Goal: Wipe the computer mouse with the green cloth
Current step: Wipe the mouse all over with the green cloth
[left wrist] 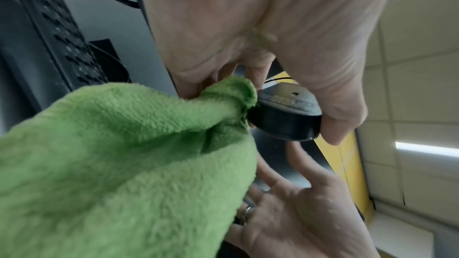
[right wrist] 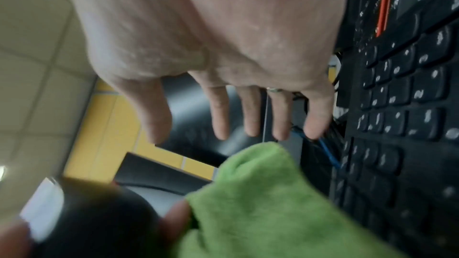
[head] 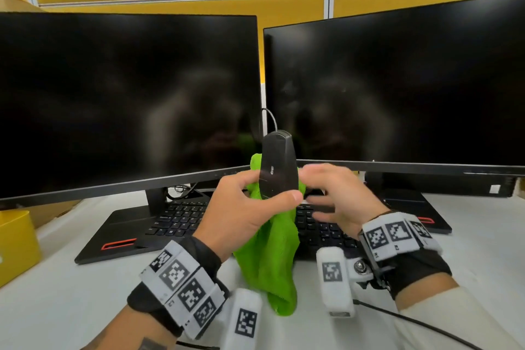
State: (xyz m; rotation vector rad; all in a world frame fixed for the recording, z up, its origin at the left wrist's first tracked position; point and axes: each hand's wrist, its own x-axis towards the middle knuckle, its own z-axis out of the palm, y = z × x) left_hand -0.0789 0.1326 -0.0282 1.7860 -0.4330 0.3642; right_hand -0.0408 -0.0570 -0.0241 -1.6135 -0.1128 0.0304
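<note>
My left hand (head: 262,193) holds the black computer mouse (head: 277,165) upright above the keyboard, thumb on its near side and fingers on its far side. The green cloth (head: 270,258) is caught between those fingers and the mouse and hangs down toward the desk. The left wrist view shows the mouse (left wrist: 285,119) pinched with its underside facing the camera, next to the bunched cloth (left wrist: 124,154). My right hand (head: 318,193) hovers just right of the mouse with straight, spread fingers (right wrist: 221,117) and holds nothing. Its cord (head: 271,118) loops up behind it.
Two dark monitors (head: 127,99) (head: 397,94) stand side by side at the back. Under my hands is a black keyboard (head: 181,219) between black monitor bases. A yellow box (head: 17,244) sits at the left edge. A thin cable (head: 412,321) crosses the white desk at the right.
</note>
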